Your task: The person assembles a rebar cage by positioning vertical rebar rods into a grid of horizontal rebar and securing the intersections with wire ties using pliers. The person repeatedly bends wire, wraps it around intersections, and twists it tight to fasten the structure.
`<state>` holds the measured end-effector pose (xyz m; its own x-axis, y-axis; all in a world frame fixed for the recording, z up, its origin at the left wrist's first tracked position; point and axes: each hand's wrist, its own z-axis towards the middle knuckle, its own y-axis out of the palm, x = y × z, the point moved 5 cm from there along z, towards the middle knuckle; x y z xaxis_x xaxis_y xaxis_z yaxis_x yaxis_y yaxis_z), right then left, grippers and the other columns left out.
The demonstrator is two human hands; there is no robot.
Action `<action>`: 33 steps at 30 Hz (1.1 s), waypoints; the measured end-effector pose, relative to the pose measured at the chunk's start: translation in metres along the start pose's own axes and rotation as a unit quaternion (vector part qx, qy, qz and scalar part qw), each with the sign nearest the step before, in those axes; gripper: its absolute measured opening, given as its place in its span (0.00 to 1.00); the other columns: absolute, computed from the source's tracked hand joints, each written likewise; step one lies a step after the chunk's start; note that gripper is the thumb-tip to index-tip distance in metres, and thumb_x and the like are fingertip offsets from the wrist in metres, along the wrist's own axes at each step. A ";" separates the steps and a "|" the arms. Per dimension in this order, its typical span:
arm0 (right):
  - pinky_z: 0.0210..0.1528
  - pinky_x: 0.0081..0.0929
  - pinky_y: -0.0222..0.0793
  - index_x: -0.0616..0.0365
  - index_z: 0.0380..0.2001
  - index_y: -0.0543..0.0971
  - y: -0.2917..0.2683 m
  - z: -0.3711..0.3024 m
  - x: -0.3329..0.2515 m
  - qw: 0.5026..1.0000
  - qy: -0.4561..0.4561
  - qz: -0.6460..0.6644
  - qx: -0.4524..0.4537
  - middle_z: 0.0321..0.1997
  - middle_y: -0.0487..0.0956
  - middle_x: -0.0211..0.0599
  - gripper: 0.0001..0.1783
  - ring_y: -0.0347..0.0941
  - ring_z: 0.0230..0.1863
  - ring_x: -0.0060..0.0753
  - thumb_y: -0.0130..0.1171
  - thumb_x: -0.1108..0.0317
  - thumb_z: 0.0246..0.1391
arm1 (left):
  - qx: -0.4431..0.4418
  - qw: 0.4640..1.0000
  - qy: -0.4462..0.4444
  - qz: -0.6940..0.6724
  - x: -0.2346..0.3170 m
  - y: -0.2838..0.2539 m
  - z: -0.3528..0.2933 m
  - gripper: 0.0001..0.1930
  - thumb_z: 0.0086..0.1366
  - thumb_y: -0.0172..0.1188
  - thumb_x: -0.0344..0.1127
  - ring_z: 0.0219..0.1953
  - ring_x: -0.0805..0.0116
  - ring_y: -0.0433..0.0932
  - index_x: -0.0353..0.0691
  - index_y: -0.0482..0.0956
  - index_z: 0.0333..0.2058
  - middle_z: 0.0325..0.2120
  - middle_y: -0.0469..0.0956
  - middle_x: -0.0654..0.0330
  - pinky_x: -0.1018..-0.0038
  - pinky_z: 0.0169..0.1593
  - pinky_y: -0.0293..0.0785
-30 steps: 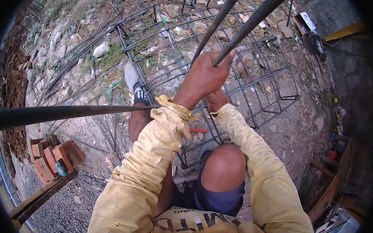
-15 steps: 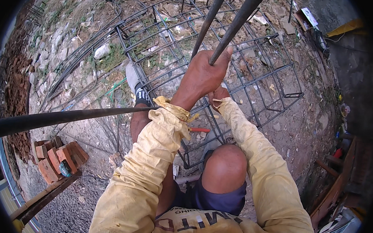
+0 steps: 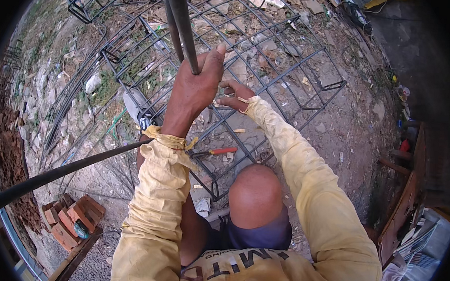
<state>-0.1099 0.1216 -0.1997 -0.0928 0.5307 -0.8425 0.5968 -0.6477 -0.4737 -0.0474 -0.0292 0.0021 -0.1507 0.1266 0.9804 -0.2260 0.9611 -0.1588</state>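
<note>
Black rods (image 3: 185, 32) — clenched in our left hand (image 3: 195, 84), presumably for steadiness; our right hand (image 3: 235, 97) — fingers parted, loosely curled — over rebar cage (image 3: 300, 108).

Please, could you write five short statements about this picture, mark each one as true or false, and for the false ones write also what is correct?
1. The left grip is closed around a dark rod. True.
2. The right grip is wrapped around the same rod. False: it is apart from the rod, its fingers parted.
3. The red-handled tool is in the right grip. False: it lies below both hands in the picture, held by neither.
4. Bricks are piled at the lower left of the picture. True.
5. The sleeves are dark blue. False: they are pale yellow.
</note>
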 end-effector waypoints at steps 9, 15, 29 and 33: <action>0.51 0.31 0.68 0.62 0.47 0.75 -0.181 -0.163 0.106 0.984 0.132 -0.088 0.085 0.43 0.78 0.44 0.21 0.75 0.45 0.35 0.61 0.61 0.52 | 0.009 1.000 0.008 0.002 -0.003 0.007 0.003 0.28 0.69 0.49 0.55 0.18 0.80 0.52 0.44 0.64 0.14 0.13 0.57 0.74 0.78 0.24 0.48; 0.43 0.31 0.69 0.61 0.39 0.74 -0.163 -0.222 0.146 0.940 0.164 -0.176 0.243 0.40 0.76 0.46 0.18 0.73 0.40 0.33 0.64 0.60 0.50 | 0.018 1.000 0.000 -0.010 -0.004 0.003 0.003 0.28 0.70 0.48 0.54 0.18 0.81 0.53 0.44 0.64 0.14 0.13 0.58 0.73 0.78 0.24 0.48; 0.35 0.25 0.69 0.58 0.36 0.76 -0.150 -0.225 0.142 0.909 0.070 -0.232 0.340 0.27 0.76 0.34 0.07 0.73 0.30 0.24 0.57 0.69 0.53 | 0.005 0.998 0.010 -0.062 -0.010 0.003 0.006 0.26 0.70 0.49 0.51 0.17 0.81 0.53 0.46 0.64 0.13 0.12 0.58 0.73 0.79 0.22 0.47; 0.29 0.23 0.67 0.59 0.33 0.74 -0.151 -0.229 0.142 0.962 0.149 -0.014 0.229 0.26 0.76 0.32 0.07 0.70 0.26 0.24 0.56 0.69 0.52 | -0.002 0.999 0.025 -0.035 -0.001 0.008 0.004 0.27 0.70 0.48 0.53 0.18 0.82 0.52 0.45 0.64 0.13 0.13 0.57 0.74 0.78 0.23 0.47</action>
<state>-0.0305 0.4201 -0.1887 0.1690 0.6404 -0.7492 0.1772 -0.7675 -0.6161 -0.0526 -0.0225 -0.0006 -0.0858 0.0716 0.9937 -0.2313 0.9687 -0.0897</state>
